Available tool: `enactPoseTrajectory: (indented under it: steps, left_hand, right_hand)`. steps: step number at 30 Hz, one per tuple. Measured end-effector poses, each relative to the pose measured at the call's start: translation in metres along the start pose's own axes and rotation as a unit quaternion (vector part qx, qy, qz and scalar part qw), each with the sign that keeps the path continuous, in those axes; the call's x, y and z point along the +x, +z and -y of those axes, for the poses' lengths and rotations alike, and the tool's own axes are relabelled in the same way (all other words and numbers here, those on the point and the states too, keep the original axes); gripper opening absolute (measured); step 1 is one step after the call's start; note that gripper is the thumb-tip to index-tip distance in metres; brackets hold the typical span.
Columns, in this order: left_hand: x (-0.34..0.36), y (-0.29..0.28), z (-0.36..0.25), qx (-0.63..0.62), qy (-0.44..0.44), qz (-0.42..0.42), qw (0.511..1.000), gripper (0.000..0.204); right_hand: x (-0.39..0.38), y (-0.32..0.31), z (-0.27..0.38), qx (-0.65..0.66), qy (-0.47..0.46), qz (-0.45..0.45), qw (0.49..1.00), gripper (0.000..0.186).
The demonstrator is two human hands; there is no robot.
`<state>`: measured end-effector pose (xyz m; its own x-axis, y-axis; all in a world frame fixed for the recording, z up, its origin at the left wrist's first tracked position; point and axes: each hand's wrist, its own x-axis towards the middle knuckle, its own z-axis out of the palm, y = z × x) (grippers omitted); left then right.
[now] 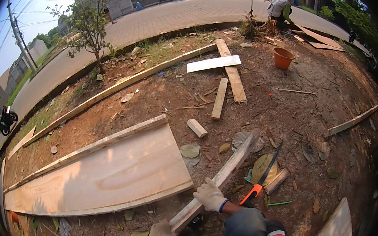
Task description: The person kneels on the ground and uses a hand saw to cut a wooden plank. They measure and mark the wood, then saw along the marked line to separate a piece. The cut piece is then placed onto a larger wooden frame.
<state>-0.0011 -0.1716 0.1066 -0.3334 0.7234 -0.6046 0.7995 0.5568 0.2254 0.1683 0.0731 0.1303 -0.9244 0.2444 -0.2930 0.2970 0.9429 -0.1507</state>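
A long, weathered wooden beam slants from the lower middle up to the right. My right hand, in a pale work glove with a blue cuff, is closed over the beam about halfway along. My left hand, gloved too, grips the beam near its lower end; its fingers are partly hidden. Just right of my right hand lies a handsaw, with an orange and black handle and a dark curved blade. Beside the saw are a short wood offcut and a large dry leaf. My bent knee is close to the beam.
At left lies a plywood panel edged with battens. Ahead are a small wood block, planks, a white board and an orange bucket. A green stick is near the saw. Another person crouches far off.
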Motion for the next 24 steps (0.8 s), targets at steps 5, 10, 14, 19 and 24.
enactPoseTrajectory:
  steps: [5, 10, 14, 19, 24]
  left_hand:
    - [-0.017, -0.004, 0.023, -0.178, -0.033, -0.006, 0.983, 0.081]
    - [-0.031, -0.008, 0.064, -0.053, -0.225, 0.135, 0.964, 0.076]
    - [-0.032, 0.009, 0.065, -0.055, -0.223, 0.084, 0.97, 0.077]
    - [-0.036, -0.005, 0.058, -0.052, -0.185, -0.006, 0.981, 0.073]
    - [-0.041, 0.014, 0.059, -0.081, -0.146, -0.047, 0.985, 0.081]
  right_hand:
    - [0.001, -0.001, -0.009, 0.015, -0.033, -0.032, 0.999, 0.026]
    - [-0.001, 0.01, -0.012, 0.032, -0.039, -0.06, 0.997, 0.02]
    - [0.004, 0.018, -0.01, 0.043, -0.029, -0.138, 0.989, 0.026]
    - [0.005, 0.007, -0.017, 0.088, 0.004, -0.171, 0.981, 0.05]
    - [-0.001, 0.024, -0.027, 0.069, 0.022, -0.136, 0.988, 0.055]
